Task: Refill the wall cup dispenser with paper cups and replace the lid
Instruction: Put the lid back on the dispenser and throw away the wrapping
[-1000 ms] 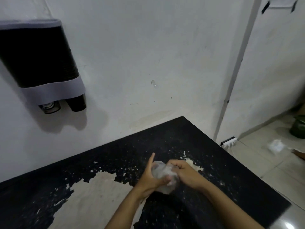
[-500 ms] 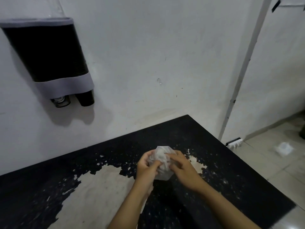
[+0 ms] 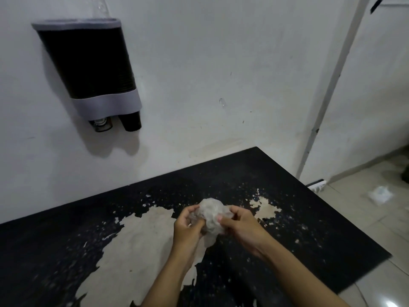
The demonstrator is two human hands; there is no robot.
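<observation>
Both hands crumple clear plastic wrap (image 3: 211, 214) over a peeling black worktop (image 3: 309, 229).
Left hand (image 3: 188, 227) and right hand (image 3: 241, 227) curl fingers round it; the wall dispenser (image 3: 88, 67) hangs on white plaster.

Two hands (image 3: 188, 227) (image 3: 241, 227), one dispenser (image 3: 88, 67)

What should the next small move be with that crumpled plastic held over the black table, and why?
Probably set the crumpled plastic wrap down on the table. Both the left hand and right hand grip it, so neither is free. The wall dispenser looks full of dark cups, with its grey lid apparently already on top.
</observation>
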